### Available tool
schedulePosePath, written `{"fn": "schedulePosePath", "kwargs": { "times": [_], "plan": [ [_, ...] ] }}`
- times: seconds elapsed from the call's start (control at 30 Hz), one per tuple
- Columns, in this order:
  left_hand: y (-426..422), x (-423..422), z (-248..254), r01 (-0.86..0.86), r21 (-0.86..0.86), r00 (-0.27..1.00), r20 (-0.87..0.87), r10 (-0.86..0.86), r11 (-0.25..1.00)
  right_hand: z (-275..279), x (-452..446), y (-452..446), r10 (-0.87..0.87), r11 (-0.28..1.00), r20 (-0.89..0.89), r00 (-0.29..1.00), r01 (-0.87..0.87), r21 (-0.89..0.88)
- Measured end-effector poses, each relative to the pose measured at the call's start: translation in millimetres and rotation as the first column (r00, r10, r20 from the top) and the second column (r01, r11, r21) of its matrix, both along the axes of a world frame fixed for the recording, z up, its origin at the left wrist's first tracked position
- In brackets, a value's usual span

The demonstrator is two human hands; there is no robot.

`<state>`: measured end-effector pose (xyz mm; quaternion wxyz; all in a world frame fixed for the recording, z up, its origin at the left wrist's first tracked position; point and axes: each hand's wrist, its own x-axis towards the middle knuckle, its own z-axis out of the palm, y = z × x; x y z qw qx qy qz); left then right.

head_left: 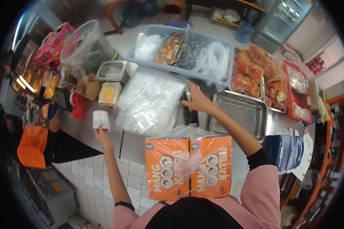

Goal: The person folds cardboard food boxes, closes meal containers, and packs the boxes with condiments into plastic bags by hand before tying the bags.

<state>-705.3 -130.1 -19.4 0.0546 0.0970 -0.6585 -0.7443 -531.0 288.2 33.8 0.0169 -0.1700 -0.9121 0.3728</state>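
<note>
My left hand (102,134) pinches the lower edge of a small white paper receipt (101,118) above the left side of the metal counter. My right hand (198,100) reaches across to a narrow black item (191,115), its thumb and fingers apart beside it; what kind of item this is cannot be made out. Two orange printed boxes (166,171) in a clear, knotted plastic bag sit close to my body at the counter's near edge. Left of my right hand lies a stack of clear plastic bags (149,99).
Behind the bags stands a blue-grey bin (172,68) of packets and cutlery. An empty steel tray (239,116) and packed orange food bags (252,68) are to the right. A red tape dispenser (77,105) stands left. A co-worker's hand (54,123) is at far left.
</note>
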Motion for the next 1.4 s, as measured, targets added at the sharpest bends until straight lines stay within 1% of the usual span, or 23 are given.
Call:
{"fn": "schedulePosePath", "kwargs": {
  "times": [0.07,0.1,0.17,0.23,0.3,0.33,0.4,0.43,0.5,0.53,0.6,0.77,0.9,0.97,1.0,1.07,1.1,1.17,1.2,1.27,1.3,1.33,1.4],
  "plan": [
    [-19,10,-14,0.0,-0.115,1.0,-0.029,-0.003,0.993,0,26,1,-0.029,0.998,-0.306,0.951,0.045,0.047],
    [-25,15,-13,-0.001,0.025,0.999,-0.043,0.002,1.0,5,46,10,-0.068,0.994,-0.291,0.954,0.089,0.06],
    [-48,35,-14,-0.068,0.003,0.998,0.001,0.068,0.998,19,93,30,-0.307,0.948,-0.38,0.872,0.313,-0.047],
    [-37,72,14,-0.115,-0.05,0.993,-0.031,0.114,0.992,0,156,66,-0.456,0.683,-0.465,0.758,0.634,0.363],
    [-53,87,4,-0.127,-0.069,0.99,0.058,0.131,0.989,-17,218,101,-0.67,0.42,-0.424,0.609,0.782,0.459],
    [-64,92,-7,-0.097,-0.127,0.991,0.077,0.107,0.987,-29,246,115,-0.771,0.322,-0.287,0.569,0.736,0.595],
    [-74,95,-26,-0.122,-0.137,0.985,0.104,0.136,0.983,-50,287,140,-0.859,0.483,0.154,0.489,0.671,0.563],
    [-74,97,-29,-0.089,-0.151,0.985,0.133,0.109,0.985,-61,298,144,-0.872,0.459,0.141,0.469,0.682,0.569],
    [-78,101,-37,-0.042,-0.151,0.985,0.16,0.066,0.988,-72,315,145,-0.802,0.443,-0.159,0.576,0.751,0.49],
    [-83,101,-43,-0.024,-0.153,0.986,0.16,0.049,0.988,-63,319,140,-0.807,0.426,-0.171,0.565,0.758,0.493],
    [-66,97,-42,0.0,-0.138,0.988,0.15,0.021,0.99,-16,312,123,-0.816,0.541,-0.185,0.548,0.836,0.093],
    [-64,102,-40,-0.018,-0.147,0.982,0.186,0.045,0.989,42,335,103,-0.762,0.492,-0.388,0.518,0.853,0.173],
    [-68,102,-44,-0.085,-0.097,0.975,0.198,0.103,0.992,86,383,98,-0.849,0.323,-0.395,0.351,0.936,0.138],
    [-69,105,-47,-0.073,-0.056,0.977,0.195,0.082,0.996,90,420,109,-0.886,0.165,-0.412,0.213,0.975,0.149],
    [-68,106,-48,-0.065,-0.015,0.98,0.189,0.067,0.998,86,443,122,-0.886,0.162,-0.413,0.212,0.975,0.151],
    [-65,106,-49,-0.062,-0.027,0.977,0.204,0.066,0.998,62,490,159,-0.89,0.04,-0.456,0.014,0.998,-0.047],
    [-63,106,-49,-0.063,-0.04,0.974,0.216,0.07,0.997,48,511,181,-0.889,0.042,-0.459,0.017,0.998,-0.046],
    [-55,107,-41,-0.073,-0.032,0.972,0.224,0.078,0.997,28,535,222,-0.95,0.021,-0.265,-0.165,0.813,-0.581],
    [-50,106,-35,-0.079,-0.028,0.97,0.229,0.084,0.996,31,527,234,-0.95,0.033,-0.27,-0.155,0.812,-0.582],
    [-43,106,-23,-0.065,0.008,0.981,0.185,0.062,0.998,39,497,252,-0.954,0.003,-0.193,-0.228,0.639,-0.769],
    [-41,107,-20,-0.038,0.039,0.99,0.141,0.032,0.999,42,479,259,-0.95,0.11,-0.249,-0.187,0.547,-0.83],
    [-43,107,-19,-0.054,0.042,0.989,0.144,0.047,0.998,47,455,258,-0.922,0.16,-0.333,-0.196,0.591,-0.791],
    [-52,102,-21,-0.044,-0.012,0.989,0.139,0.045,0.999,16,454,309,-0.906,0.104,-0.339,-0.255,0.642,-0.76]
  ]
}}
